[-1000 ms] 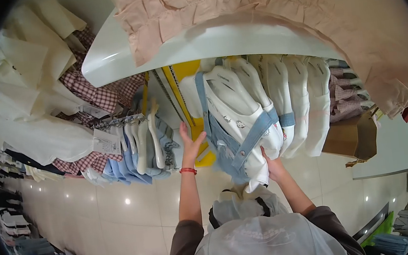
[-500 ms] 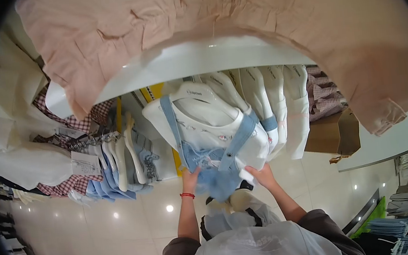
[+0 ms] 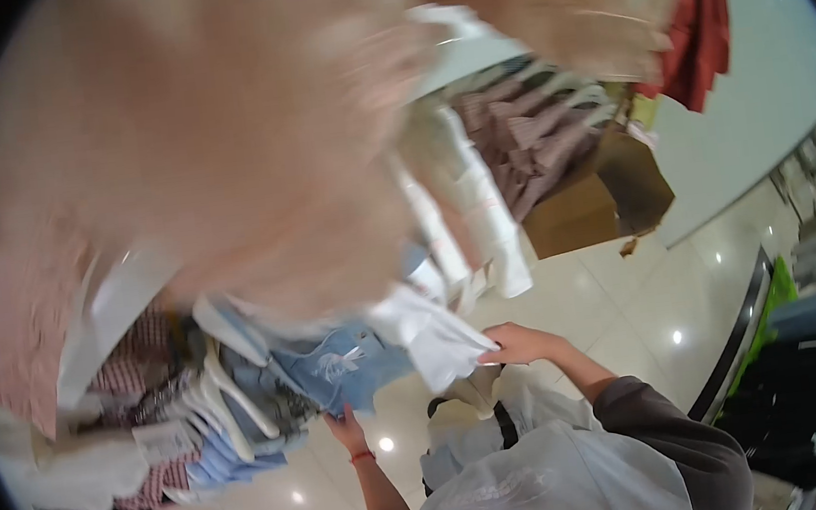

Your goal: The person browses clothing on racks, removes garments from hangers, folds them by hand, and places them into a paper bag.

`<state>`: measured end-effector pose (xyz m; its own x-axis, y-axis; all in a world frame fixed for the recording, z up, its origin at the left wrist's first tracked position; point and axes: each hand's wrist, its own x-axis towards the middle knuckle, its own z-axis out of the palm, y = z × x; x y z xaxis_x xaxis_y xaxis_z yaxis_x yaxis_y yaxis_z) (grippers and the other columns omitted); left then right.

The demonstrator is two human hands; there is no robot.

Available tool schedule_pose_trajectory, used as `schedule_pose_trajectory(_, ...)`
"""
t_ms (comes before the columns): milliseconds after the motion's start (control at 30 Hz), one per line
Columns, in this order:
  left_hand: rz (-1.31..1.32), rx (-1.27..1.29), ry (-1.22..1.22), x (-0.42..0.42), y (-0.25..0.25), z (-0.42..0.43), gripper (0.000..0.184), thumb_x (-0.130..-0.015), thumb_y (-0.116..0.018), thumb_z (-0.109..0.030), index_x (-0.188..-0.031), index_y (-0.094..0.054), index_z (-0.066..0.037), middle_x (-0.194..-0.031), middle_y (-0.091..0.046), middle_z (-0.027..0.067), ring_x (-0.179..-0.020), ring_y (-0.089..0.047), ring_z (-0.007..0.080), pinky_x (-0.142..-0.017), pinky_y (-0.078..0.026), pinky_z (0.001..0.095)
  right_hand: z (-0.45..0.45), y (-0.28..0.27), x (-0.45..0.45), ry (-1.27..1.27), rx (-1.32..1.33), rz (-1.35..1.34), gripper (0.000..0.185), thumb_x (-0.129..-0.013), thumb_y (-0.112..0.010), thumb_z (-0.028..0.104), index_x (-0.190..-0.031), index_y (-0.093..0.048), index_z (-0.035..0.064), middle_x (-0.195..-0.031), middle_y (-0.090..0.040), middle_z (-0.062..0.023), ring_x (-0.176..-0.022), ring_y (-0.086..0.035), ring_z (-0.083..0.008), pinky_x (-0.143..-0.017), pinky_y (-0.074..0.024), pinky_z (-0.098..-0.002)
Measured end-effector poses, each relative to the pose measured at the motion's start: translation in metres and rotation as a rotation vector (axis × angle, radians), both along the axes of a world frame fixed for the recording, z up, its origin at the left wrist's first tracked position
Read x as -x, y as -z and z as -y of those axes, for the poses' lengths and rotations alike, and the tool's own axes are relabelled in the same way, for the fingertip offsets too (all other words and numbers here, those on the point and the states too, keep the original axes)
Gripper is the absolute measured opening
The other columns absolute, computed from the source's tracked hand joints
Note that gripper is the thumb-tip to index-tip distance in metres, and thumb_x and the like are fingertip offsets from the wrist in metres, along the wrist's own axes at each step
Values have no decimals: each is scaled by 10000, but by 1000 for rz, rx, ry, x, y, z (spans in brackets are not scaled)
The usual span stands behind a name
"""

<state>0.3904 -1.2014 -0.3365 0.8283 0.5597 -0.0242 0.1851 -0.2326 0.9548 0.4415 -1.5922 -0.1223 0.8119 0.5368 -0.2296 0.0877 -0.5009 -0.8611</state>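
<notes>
My right hand [image 3: 519,343] pinches the edge of a white shirt [image 3: 435,338] and pulls the cloth out to the right. Low on the left, my left hand [image 3: 346,428], with a red band at the wrist, grips the lower edge of a light-blue denim garment [image 3: 340,361] that hangs with the shirt. The tops of both garments are hidden behind a blurred pink garment [image 3: 245,153] close to the camera.
More white tops [image 3: 489,210] and checked clothes [image 3: 525,131] hang to the right, above a brown cardboard box [image 3: 575,216]. White hangers [image 3: 228,396] with blue clothes are at the left. Shelves of folded clothes [image 3: 807,310] stand at the far right.
The view has swung right, and the pink garment now covers much of it. The white shirt is stretched out to the right by my right hand; my hands are farther apart.
</notes>
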Motion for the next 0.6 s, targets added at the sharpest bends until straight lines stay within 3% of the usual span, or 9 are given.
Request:
schedule_pose_trajectory(67,-100,37,2,34,65,-10,225,-771,-573,-79,-952,-460,-7,-870,-493,63,-777,-509,161,-675,-457,282,40,-49,-1,-95,-55,-247,261,-817,-604,206,-999,-578,21,-904,-608,-88,-842,-572,-133,-742,-455,-274)
schedule_pose_trajectory(100,-152,352,-66,49,53,6,245,-772,-552,-59,-979,-427,-23,-892,-476,61,-731,-513,156,-585,-459,264,65,-66,4,-86,-202,-299,236,-823,-602,185,-995,-582,24,-897,-609,-69,-848,-567,-114,-751,-458,-266)
schedule_pose_trajectory(167,-286,454,-60,78,50,27,303,-768,-529,-39,-1039,-392,-49,-849,-489,65,-654,-520,152,-499,-425,243,124,-111,8,12,-405,-353,172,-826,-592,117,-961,-593,10,-868,-610,-77,-820,-583,-158,-756,-476,-298)
schedule_pose_trajectory(300,-470,577,-203,112,33,85,308,-767,-521,-38,-1043,-387,-66,-837,-512,79,-640,-523,159,-485,-410,245,259,-135,-2,282,-666,-116,179,-842,-568,194,-788,-579,24,-792,-611,-58,-759,-609,-145,-663,-480,-261)
schedule_pose_trajectory(367,-486,613,-218,114,28,117,316,-765,-524,-42,-1048,-387,-73,-855,-520,86,-647,-525,162,-492,-415,251,306,-131,-32,529,-315,-254,189,-839,-564,215,-766,-584,42,-742,-608,-32,-727,-605,-114,-622,-474,-226)
schedule_pose_trajectory(433,-489,631,-198,109,25,154,322,-767,-528,-50,-1055,-386,-77,-869,-526,90,-653,-526,163,-503,-420,254,342,-87,-73,583,73,-209,193,-811,-566,217,-829,-597,28,-774,-622,-106,-746,-607,-211,-702,-494,-325)
schedule_pose_trajectory(467,-490,628,-166,104,23,173,324,-769,-529,-56,-1059,-385,-79,-874,-528,90,-656,-526,162,-511,-423,254,361,-57,-98,305,596,55,276,-755,-608,258,-906,-615,27,-807,-630,-142,-784,-611,-283,-731,-485,-323)
schedule_pose_trajectory(500,-495,619,-134,101,21,189,326,-772,-530,-62,-1063,-384,-80,-880,-530,90,-658,-526,161,-518,-425,254,377,-15,-120,183,786,67,460,-658,-678,304,-1022,-579,39,-906,-615,-169,-881,-584,-340,-776,-468,-336)
schedule_pose_trajectory(600,-500,471,71,88,14,242,347,-796,-543,-110,-1103,-396,-43,-903,-545,103,-709,-567,176,-589,-463,263,371,39,-160,65,1047,52,727,-572,-755,330,-1202,-461,115,-1080,-563,-161,-984,-552,-326,-829,-451,-374)
